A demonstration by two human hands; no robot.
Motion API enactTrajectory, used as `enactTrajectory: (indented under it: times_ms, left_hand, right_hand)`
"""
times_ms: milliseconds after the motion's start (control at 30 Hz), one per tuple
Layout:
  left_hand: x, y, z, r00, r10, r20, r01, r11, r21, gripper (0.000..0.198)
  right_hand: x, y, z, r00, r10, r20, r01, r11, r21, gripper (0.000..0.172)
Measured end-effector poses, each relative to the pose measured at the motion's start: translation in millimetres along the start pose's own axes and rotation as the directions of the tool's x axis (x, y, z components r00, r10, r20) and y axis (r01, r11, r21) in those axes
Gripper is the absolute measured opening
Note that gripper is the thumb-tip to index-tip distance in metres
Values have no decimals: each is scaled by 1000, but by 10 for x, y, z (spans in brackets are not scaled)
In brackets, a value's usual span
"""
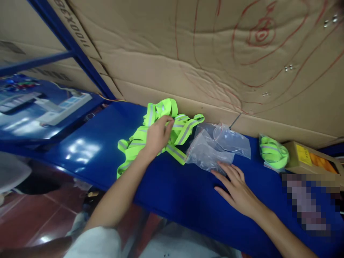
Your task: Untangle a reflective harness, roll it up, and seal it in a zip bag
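Note:
A loose heap of neon-yellow reflective straps (139,139) with grey bands lies on the blue table (88,143). My left hand (158,135) rests on top of the heap, its fingers closed on one strap. To the right lie clear plastic bags (217,145). My right hand (234,186) lies flat with fingers spread, its fingertips on the near edge of the bags.
A packed bundle of the same yellow straps (272,152) sits at the right beside a cardboard box (311,159). Brown cardboard sheets (215,61) with red scribbles stand behind the table. A blue frame (70,43) and a shelf with white devices (64,107) are at the left.

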State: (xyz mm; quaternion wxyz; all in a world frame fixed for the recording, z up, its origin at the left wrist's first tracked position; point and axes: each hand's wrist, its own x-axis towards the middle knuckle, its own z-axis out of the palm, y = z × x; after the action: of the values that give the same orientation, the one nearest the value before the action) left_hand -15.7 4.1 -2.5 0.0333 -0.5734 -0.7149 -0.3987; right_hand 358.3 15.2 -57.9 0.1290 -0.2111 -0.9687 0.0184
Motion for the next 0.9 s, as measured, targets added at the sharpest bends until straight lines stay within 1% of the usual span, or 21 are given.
enactTrajectory:
  times_ms: [67,167,267,333,367,400,433,467,500,533,567,600,667,733,800,867,900]
  left_hand:
    - [25,-40,-19,994,-36,-108,26,995,-97,27]
    - [62,-116,-44,955,-93,-280,24,970,-240,26]
    - [83,-159,-92,893,-197,-406,49,937,-346,25]
    - [110,-132,-138,831,-266,-489,39,904,-425,22]
    - [135,-90,-164,802,-291,-522,23,888,-460,20]
    - [172,-26,-192,783,-317,-535,2,861,-508,18]
    - [222,62,-224,773,-347,-531,-28,818,-575,16]
    - [285,170,-264,780,-371,-504,-61,756,-652,15]
    - [358,297,-314,797,-387,-464,-98,675,-731,15]
    - [439,437,-376,808,-398,-434,-153,570,-807,16]
    - [520,585,-449,831,-377,-408,-194,490,-850,16]
    - [595,735,-530,826,-361,-434,-259,440,-860,16]
    - [702,1022,-695,821,-327,-467,-341,375,-862,15]
    - [727,1268,-831,818,-318,-480,-393,300,-869,14]
    - [679,1452,-916,832,-325,-449,-406,192,-893,15]
    - [604,1563,-954,852,-336,-403,-391,106,-914,17]
    - [573,1593,-963,856,-345,-385,-381,82,-921,18]
  right_hand:
    - [-2,1,1,1000,11,4,-11,1000,12,54]
    - [-11,22,1,999,52,-3,-52,999,14,55]
    - [-6,46,5,996,91,-21,-91,995,36,56]
    - [3,47,6,994,102,-32,-100,993,68,55]
    - [7,43,2,994,106,-39,-103,991,83,54]
    - [11,35,-3,993,110,-47,-105,990,92,54]
    - [13,27,-11,992,111,-57,-105,990,99,54]
    - [14,18,-19,992,111,-67,-104,989,102,54]
    - [14,10,-27,991,108,-74,-100,990,103,55]
    - [13,4,-34,991,103,-80,-94,990,102,55]
    - [10,1,-39,992,97,-82,-88,991,100,55]
    - [7,2,-42,992,91,-82,-83,992,96,55]
    - [1,11,-39,994,85,-76,-78,993,87,55]
    - [-3,26,-28,994,84,-66,-79,994,79,55]
    - [-4,37,-15,995,87,-47,-84,994,72,55]
    - [0,43,-3,995,100,-28,-98,994,57,55]
    - [8,44,3,994,107,-23,-106,993,43,55]
